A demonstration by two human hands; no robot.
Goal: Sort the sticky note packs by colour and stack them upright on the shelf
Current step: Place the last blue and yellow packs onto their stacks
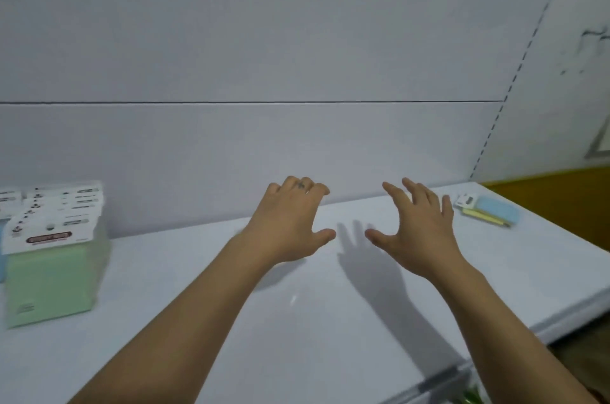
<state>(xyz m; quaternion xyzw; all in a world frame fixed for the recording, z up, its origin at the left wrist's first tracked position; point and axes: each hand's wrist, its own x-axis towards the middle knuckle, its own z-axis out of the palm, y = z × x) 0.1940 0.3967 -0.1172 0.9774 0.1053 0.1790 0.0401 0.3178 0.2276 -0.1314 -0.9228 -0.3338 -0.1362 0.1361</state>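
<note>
— Where do the sticky note packs stand?

— A row of green packs [52, 281] stands upright at the left end of the shelf [297, 321], one behind another towards the back panel [264, 73], each with a white printed header card [56, 222] on top. A sliver of a blue pack [2, 258] shows just beside them at the picture's left edge. At the far right corner a second blue pack [496, 209] lies flat on top of a yellow pack [482, 217].

— And the hands, relative to those?

— Both are over the middle of the shelf, near its back edge, between the two groups. The left hand [290, 225] is well apart from the green row, which lies to its left. The right hand [419, 232] is nearer the flat blue and yellow packs, which lie just past its little finger without touching it.

— Is either hand holding a pack?

— No. The left hand is palm down with fingertips loosely bent and grasps nothing; the right hand is spread, fingers relaxed and apart, also empty. The thumbs point towards each other with a gap between them.

— Anything else?

— The right hand throws a dark shadow [369, 265] on the white shelf, and a small dark mark [301, 185] shows on a finger of the left hand.
</note>
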